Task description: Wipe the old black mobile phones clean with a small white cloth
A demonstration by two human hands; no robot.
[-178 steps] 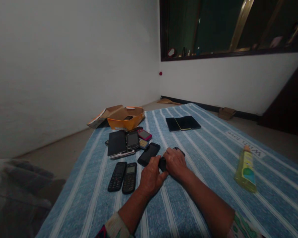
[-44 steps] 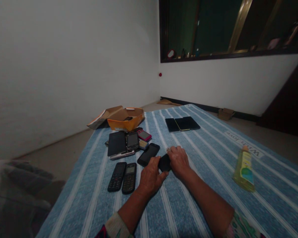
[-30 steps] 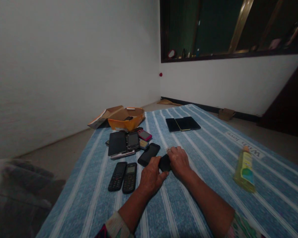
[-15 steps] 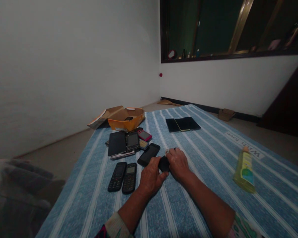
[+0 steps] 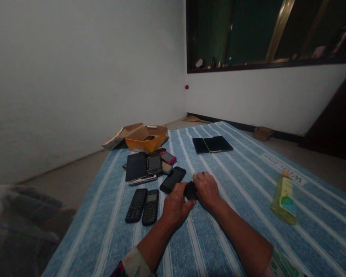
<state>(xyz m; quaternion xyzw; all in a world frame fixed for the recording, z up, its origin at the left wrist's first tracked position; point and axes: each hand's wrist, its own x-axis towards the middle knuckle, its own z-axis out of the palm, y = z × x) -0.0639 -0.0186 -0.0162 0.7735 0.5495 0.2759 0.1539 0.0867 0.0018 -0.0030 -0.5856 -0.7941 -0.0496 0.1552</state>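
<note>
Both of my hands are closed around a small black object [image 5: 190,191], low over the striped cloth; most of it is hidden, so its kind is unclear. My left hand [image 5: 175,205] grips its left side, thumb toward me. My right hand [image 5: 207,189] has its fingers curled over the right side, with a small pale bit at the fingertips that I cannot make out. Just beyond my left hand lies a black touchscreen phone [image 5: 173,180]. Two black keypad phones, one on the left [image 5: 136,206] and one beside it [image 5: 150,207], lie left of that hand.
Farther back is a pile of phones [image 5: 154,164] with a dark flat one [image 5: 136,167] on top. Behind it stands an open orange box [image 5: 147,144]. Several dark phones [image 5: 212,145] lie side by side at the far end. A yellow-green bottle [image 5: 285,200] lies at right on the blue-striped cloth [image 5: 236,231].
</note>
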